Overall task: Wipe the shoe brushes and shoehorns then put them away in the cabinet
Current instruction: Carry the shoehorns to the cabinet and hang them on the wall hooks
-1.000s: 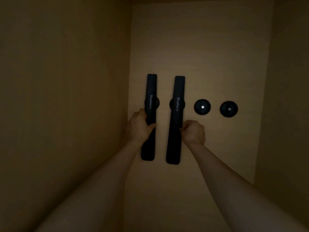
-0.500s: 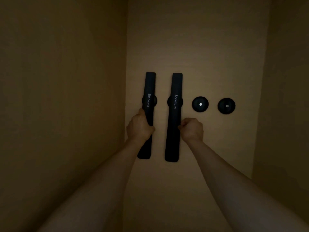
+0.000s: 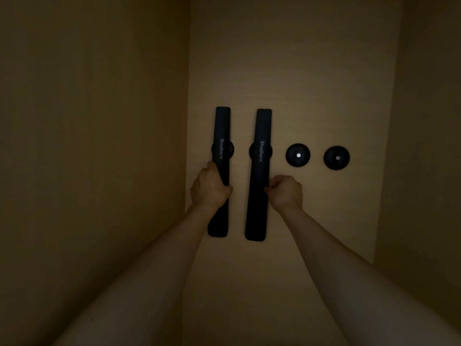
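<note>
Two long black shoehorns hang upright side by side on the cabinet's back panel (image 3: pixel 287 71), each over a round black mount. My left hand (image 3: pixel 209 189) is wrapped around the middle of the left shoehorn (image 3: pixel 222 136). My right hand (image 3: pixel 285 192) is a closed fist, pinching the right edge of the right shoehorn (image 3: pixel 260 146) at its middle. Both shoehorns carry the white word "Shoehorn". No brushes are in sight.
Two bare round black wall mounts (image 3: pixel 297 155) (image 3: pixel 336 158) sit to the right of the shoehorns. The cabinet's left side wall (image 3: pixel 94 146) and right side wall (image 3: pixel 429 146) close in the dim space.
The view shifted slightly. Both hands stay on the shoehorns; the left shoehorn's lower end has swung a little to the left.
</note>
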Demonstrator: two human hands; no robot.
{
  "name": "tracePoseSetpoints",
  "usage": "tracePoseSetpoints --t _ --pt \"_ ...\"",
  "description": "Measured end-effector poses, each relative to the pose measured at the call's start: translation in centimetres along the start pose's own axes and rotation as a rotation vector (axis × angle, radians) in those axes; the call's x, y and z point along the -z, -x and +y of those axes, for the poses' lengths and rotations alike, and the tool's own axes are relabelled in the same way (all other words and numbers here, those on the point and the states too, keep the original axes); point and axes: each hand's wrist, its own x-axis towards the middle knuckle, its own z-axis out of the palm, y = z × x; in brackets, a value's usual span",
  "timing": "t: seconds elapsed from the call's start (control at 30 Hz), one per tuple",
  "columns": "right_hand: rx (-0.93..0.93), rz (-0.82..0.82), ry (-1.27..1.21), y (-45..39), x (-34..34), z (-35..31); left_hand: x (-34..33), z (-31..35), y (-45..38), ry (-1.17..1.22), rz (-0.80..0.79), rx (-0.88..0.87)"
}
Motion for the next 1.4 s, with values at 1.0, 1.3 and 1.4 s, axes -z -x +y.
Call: tracePoseSetpoints --t 1.0,1.3,1.4 --pt "0.104 -0.183 0.427 9.0 6.2 -0.4 2.6 3.3 6.3 -0.311 -0.179 -0.257" --pt "0.019 -0.370 0.446 15.6 9.6 0.6 4.8 4.5 14.3 -0.382 -0.473 -0.141" --pt "-0.007 -0.405 0.436 18.3 11.2 1.3 5.6 5.4 17.9 -0.402 -0.519 -0.102"
